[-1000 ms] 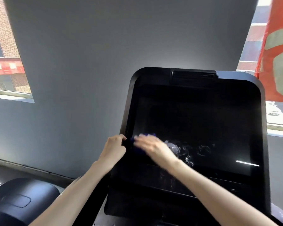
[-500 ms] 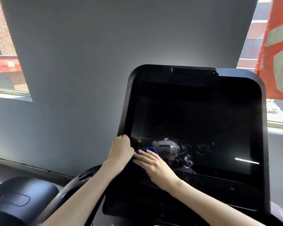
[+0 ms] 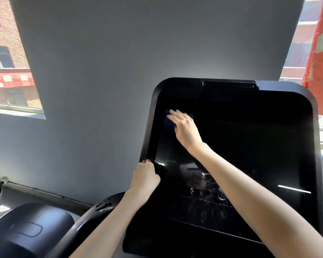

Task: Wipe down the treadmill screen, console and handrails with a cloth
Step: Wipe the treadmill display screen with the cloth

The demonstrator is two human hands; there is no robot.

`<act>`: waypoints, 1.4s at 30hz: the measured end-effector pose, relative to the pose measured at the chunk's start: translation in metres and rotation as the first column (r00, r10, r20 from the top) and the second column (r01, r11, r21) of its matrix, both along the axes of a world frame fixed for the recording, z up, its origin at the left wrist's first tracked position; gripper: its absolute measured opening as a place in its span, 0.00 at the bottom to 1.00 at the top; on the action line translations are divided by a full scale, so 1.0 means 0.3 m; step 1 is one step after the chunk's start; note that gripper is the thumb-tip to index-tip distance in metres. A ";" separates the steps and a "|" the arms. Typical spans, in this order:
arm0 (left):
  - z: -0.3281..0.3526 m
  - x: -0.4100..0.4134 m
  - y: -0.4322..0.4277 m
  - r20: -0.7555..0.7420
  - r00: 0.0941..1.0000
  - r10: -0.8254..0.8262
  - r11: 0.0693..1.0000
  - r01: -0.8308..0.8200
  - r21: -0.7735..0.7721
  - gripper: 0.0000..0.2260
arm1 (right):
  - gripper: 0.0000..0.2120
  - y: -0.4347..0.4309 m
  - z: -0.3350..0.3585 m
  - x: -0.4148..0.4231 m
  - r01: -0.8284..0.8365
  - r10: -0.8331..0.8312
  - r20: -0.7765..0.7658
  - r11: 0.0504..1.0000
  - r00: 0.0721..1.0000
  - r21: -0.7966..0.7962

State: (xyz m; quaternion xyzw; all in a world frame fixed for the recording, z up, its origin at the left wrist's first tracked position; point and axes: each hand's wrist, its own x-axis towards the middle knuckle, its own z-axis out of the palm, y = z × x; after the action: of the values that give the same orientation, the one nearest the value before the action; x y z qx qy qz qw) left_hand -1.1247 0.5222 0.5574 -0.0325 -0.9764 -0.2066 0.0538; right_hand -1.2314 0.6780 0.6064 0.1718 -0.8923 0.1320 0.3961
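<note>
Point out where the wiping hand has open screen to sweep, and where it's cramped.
Open: the screen right of the right hand and its cloth, across to the right bezel, above the forearm. Cramped: the lower left corner, where the left hand grips the console frame and the forearm crosses.

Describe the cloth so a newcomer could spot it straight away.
Start at the black screen filling the right of the view. In its upper left corner the right hand presses flat on the cloth. It is the only blue patch on the dark glass, above the left hand gripping the console edge.
</note>
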 end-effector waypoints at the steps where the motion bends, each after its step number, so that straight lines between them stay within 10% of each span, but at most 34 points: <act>1: 0.002 -0.001 0.002 0.002 1.000 0.002 1.000 -0.002 -0.002 0.19 | 0.25 0.000 -0.066 0.055 -0.061 0.061 0.012 0.997 0.998 0.036; 9: 0.011 0.013 0.078 0.146 0.988 0.044 0.996 -0.033 -0.080 0.29 | 0.26 0.132 -0.397 0.422 -0.285 0.223 0.192 0.865 0.956 0.413; 19: 0.011 0.042 0.126 -0.007 0.963 -0.271 0.957 0.269 -0.106 0.33 | 0.23 0.246 0.067 0.091 0.173 -0.171 0.033 0.982 0.985 -0.070; 31: -0.001 0.024 0.193 -0.086 0.983 -0.163 0.940 0.129 -0.315 0.22 | 0.20 0.303 -0.487 0.578 -0.216 0.136 0.217 0.889 0.967 0.405; 42: 0.031 0.032 0.189 -0.092 0.990 -0.103 0.976 0.083 -0.203 0.19 | 0.23 0.412 0.114 0.100 0.210 -0.206 0.042 0.971 0.978 -0.113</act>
State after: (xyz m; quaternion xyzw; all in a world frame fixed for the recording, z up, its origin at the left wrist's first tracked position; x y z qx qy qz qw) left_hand -1.1151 0.5788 0.5666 -0.0940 -0.9855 -0.1084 0.0904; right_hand -1.2013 0.8015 0.6407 0.0520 -0.9018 0.1444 0.4040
